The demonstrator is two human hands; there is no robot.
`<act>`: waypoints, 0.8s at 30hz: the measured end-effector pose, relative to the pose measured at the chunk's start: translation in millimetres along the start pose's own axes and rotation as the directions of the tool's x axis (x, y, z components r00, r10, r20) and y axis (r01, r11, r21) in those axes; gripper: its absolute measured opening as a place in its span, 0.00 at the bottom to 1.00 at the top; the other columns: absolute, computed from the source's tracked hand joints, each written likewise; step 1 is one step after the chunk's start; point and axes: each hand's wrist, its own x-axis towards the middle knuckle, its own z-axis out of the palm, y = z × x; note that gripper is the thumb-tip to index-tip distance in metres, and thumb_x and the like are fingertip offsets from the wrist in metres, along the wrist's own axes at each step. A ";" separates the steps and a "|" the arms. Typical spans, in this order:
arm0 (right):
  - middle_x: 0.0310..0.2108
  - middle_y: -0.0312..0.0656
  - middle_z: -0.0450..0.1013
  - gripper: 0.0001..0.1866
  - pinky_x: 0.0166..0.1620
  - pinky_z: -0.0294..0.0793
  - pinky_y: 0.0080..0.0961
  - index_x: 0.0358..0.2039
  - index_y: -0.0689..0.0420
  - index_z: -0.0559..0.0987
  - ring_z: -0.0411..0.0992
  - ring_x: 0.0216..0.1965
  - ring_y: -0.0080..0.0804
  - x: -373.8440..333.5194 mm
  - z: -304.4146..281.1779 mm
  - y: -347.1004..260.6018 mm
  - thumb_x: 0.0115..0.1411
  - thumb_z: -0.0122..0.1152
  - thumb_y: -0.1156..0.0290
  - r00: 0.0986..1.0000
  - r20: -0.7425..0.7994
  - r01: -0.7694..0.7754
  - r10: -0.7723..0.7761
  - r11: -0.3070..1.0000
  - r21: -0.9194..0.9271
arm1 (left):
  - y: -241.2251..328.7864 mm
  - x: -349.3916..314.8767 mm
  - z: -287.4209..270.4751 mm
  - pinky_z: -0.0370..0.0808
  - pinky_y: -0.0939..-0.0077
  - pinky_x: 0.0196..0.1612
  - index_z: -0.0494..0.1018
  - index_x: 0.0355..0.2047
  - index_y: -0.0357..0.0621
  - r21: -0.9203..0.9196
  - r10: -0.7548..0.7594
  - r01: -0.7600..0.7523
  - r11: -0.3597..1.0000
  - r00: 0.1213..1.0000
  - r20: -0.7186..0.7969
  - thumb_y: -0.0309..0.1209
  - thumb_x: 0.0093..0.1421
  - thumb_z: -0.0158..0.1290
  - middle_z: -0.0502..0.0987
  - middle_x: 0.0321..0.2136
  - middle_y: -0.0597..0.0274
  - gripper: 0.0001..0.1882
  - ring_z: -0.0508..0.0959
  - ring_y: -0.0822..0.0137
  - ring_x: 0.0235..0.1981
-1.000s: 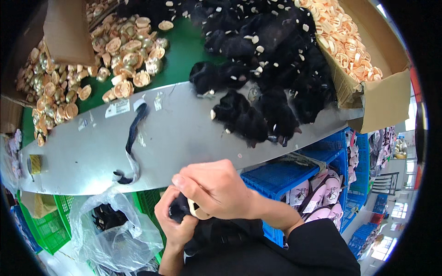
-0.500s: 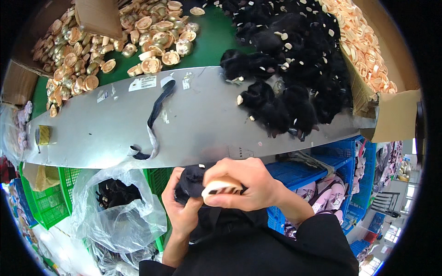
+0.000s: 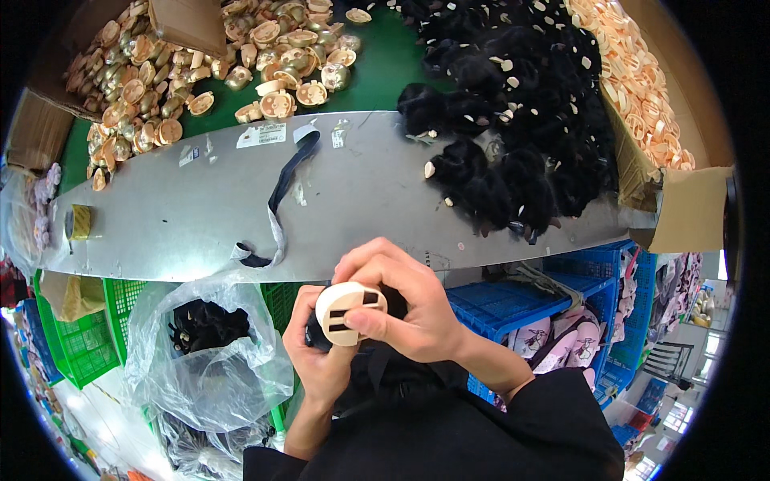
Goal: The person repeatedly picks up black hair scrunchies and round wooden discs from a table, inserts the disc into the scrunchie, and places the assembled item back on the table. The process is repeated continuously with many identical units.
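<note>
In front of my body, a round cream plastic piece (image 3: pixel 329 303) with dark slots faces upward, pinched between the thumb and fingers of my right hand (image 3: pixel 413 313). My left hand (image 3: pixel 321 361) is wrapped around a black plush piece (image 3: pixel 315 332), which lies right under and against the plastic piece. Most of the plush is hidden by the plastic and my fingers. Whether the plastic sits inside the plush or only presses on it, I cannot tell.
Ahead runs a metal tabletop (image 3: pixel 200 216) with a dark fabric strip (image 3: pixel 285 180) and a tape roll (image 3: pixel 78 222). Gold-and-cream shells (image 3: pixel 277 104) pile up far left, black plush pieces (image 3: pixel 513 176) far right. A carton (image 3: pixel 638 188) holds cream parts. Below stand a plastic bag (image 3: pixel 216 393) and blue crates (image 3: pixel 493 309).
My right hand has turned the plastic piece from edge-on to slotted face up and moved it slightly left over the plush. The view has shifted a little.
</note>
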 end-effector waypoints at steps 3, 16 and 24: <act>0.43 0.43 0.74 0.16 0.45 0.72 0.25 0.40 0.61 0.78 0.72 0.41 0.29 -0.3 2.6 4.7 0.64 0.66 0.59 0.999 0.007 -0.048 0.049 0.998 -0.028 | -2.2 2.3 -5.8 0.69 0.79 0.45 0.75 0.38 0.37 -0.014 -0.033 0.033 0.999 0.999 0.016 0.28 0.51 0.66 0.75 0.37 0.64 0.16 0.74 0.73 0.38; 0.23 0.42 0.71 0.13 0.27 0.68 0.30 0.27 0.58 0.78 0.71 0.23 0.41 9.2 8.3 6.0 0.63 0.62 0.63 0.986 -0.044 0.145 -0.161 0.957 -0.251 | 5.0 0.9 -0.4 0.72 0.76 0.45 0.71 0.43 0.38 0.252 0.238 -0.257 0.933 0.966 0.102 0.17 0.46 0.67 0.74 0.40 0.60 0.24 0.75 0.69 0.39; 0.14 0.40 0.59 0.24 0.21 0.56 0.29 0.17 0.61 0.67 0.57 0.14 0.30 12.8 22.5 20.2 0.73 0.45 0.68 0.986 -0.133 0.114 -0.097 0.985 0.128 | 5.6 -5.6 -3.1 0.73 0.79 0.38 0.73 0.40 0.35 0.275 0.169 -0.173 0.946 0.985 0.040 0.16 0.50 0.62 0.76 0.35 0.62 0.16 0.75 0.73 0.33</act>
